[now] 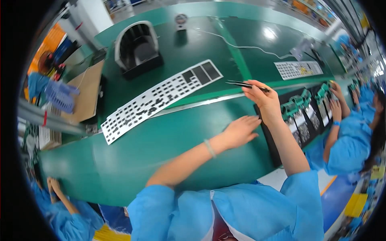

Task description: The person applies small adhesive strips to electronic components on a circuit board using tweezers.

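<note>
Black tweezers are pinched in my right hand, their tips pointing left with nothing visible between them. My left hand lies low over the green bench, fingers stretched out and together. Its fingertips reach the left edge of a black tray; whether they touch it I cannot tell. On that tray stand several green clamp-like fixtures with pale and dark flat pieces below them. Left of the tweezers lies a long white perforated sheet bearing many small black pieces, with larger dark rectangles at its right end.
Behind the sheet stands a black and grey open holder. A small round-headed device and a white cable are farther back. Another white sheet lies at the right. A co-worker handles the tray's right end; another person sits left.
</note>
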Motion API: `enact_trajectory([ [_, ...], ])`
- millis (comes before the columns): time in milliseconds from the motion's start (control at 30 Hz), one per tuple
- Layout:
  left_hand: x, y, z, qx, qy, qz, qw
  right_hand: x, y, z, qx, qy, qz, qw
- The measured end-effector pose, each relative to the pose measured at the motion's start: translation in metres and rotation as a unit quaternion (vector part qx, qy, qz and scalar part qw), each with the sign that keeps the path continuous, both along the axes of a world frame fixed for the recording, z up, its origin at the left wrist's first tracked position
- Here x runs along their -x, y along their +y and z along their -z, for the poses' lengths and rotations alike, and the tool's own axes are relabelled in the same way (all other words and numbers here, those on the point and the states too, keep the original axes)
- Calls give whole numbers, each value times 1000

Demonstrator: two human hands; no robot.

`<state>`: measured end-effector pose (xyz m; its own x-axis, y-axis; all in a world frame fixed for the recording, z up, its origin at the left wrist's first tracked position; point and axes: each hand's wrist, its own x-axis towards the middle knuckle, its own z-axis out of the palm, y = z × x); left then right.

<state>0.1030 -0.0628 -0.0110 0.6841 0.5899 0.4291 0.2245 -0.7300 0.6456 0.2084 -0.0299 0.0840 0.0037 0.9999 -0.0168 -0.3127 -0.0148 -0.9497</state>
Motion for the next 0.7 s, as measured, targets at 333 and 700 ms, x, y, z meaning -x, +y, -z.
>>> enact_trajectory([
  [333,155,74,-28,-208,229,-348,885,97,68,53,-105,-64,-6,992],
  [700,151,82,-25,-189,236,-339,891,103,48,39,-85,-11,-65,994],
])
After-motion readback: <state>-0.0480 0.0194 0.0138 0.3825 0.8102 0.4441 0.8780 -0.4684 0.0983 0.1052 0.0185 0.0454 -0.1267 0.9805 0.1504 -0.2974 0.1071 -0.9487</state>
